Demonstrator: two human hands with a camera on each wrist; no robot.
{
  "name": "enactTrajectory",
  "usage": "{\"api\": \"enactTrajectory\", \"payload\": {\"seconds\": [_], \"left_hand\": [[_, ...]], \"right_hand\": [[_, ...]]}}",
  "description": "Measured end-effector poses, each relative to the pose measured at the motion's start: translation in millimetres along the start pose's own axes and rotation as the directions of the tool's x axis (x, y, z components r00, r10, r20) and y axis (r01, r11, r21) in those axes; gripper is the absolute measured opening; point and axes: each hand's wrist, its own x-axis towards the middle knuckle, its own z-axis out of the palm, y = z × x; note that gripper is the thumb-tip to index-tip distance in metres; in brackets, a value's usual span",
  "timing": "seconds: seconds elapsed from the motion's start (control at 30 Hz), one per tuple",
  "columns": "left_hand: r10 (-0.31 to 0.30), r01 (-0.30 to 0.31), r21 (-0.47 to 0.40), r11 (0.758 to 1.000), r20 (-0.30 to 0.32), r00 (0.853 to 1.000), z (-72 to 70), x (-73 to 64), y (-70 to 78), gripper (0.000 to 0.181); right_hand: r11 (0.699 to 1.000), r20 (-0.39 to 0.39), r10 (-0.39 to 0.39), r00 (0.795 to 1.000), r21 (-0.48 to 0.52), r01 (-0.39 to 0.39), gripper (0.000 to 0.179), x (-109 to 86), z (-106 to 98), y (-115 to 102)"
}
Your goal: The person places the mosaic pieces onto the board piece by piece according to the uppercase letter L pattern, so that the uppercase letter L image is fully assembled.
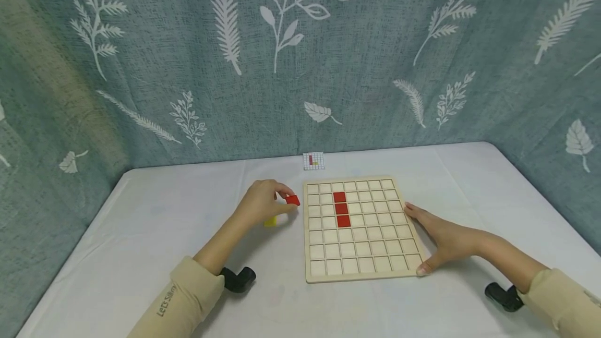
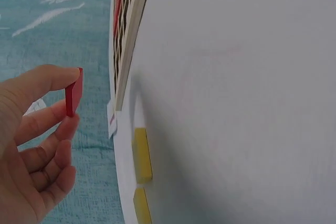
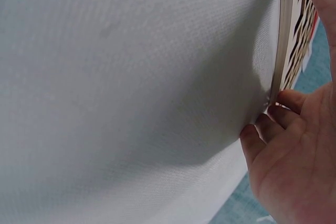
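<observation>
My left hand (image 1: 263,200) pinches a small red square tile (image 1: 292,200) between thumb and fingertips, just left of the wooden grid board (image 1: 307,254). The left wrist view shows the red tile (image 2: 75,93) held edge-on above the table. Three red tiles (image 1: 341,208) sit in a column of neighbouring cells on the board. Along the board's right side, my right hand (image 1: 453,241) is spread, its thumb at the near right corner and its fingers touching the edge. Behind my left hand a yellow tile (image 1: 269,221) is partly hidden.
Two yellow tiles, one nearer (image 2: 142,155) and one lower (image 2: 142,205), lie on the table in the left wrist view. A small card (image 1: 313,160) printed with a coloured grid lies beyond the board. White cloth (image 1: 155,233) covers the table, and a leaf-patterned curtain (image 1: 300,82) hangs behind.
</observation>
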Motion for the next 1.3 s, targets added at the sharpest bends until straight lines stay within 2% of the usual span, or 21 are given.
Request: {"api": "enactTrajectory", "payload": {"seconds": [0.4,0.83,1.07,1.3], "left_hand": [[0.049,-0.048,-0.036,0.998,0.022,0.999,8.5,0.5,11.3,0.027],[0.11,-0.109,-0.023,0.994,0.074,0.991,19.6,-1.0,36.9,0.027],[0.208,-0.207,-0.024,0.978,0.103,0.973,26.8,0.5,50.0,0.026],[0.249,-0.247,-0.03,0.968,0.137,0.959,33.1,0.6,59.0,0.026]], "right_hand": [[1.0,0.006,0.018,1.0,0.011,-0.018,0.131,1.3,1,2],[1.0,0.013,0.022,1.0,0.014,-0.022,0.131,1.7,1,1],[1.0,0.017,0.015,1.0,0.007,-0.015,0.131,1.9,1,2],[1.0,0.018,0.012,1.0,0.006,-0.012,0.13,2.0,0,2]]}}
